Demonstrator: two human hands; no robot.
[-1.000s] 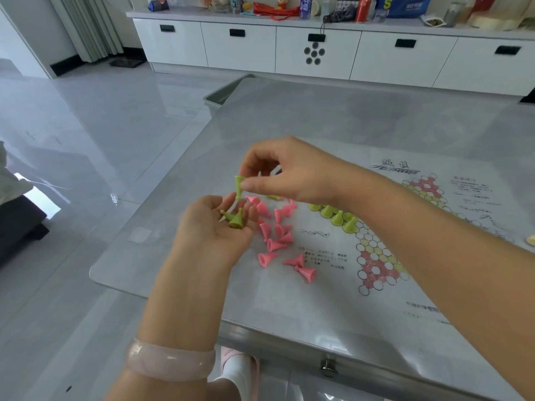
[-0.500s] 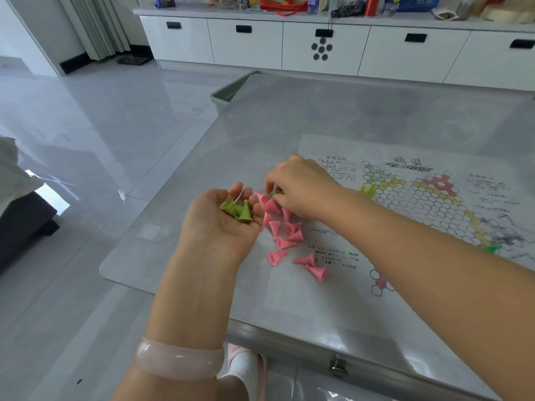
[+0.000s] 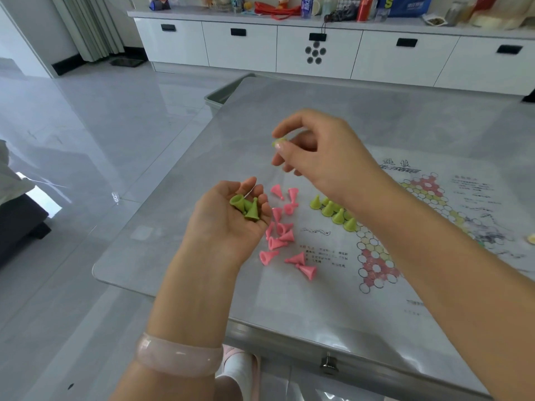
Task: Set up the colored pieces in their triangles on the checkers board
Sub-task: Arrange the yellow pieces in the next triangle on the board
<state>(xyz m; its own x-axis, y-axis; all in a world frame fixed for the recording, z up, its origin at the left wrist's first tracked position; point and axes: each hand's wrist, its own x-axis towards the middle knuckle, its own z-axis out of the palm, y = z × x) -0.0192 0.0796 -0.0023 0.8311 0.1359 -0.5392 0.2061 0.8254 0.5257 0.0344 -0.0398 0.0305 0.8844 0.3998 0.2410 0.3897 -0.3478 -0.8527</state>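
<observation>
**Little print that can be read**

The checkers board [image 3: 385,285] carries a Chinese title at its top edge and blocks of small print (all too blurred to read). On the white cabinet [image 3: 318,50], a blue bag [image 3: 405,5] shows a large yellow "S"; the lettering on the blue can [image 3: 307,5] and the red can [image 3: 364,8] stays illegible.

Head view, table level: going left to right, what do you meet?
Left hand cupping green pieces → loose pink pieces → row of standing green pieces → printed checkers board.
</observation>
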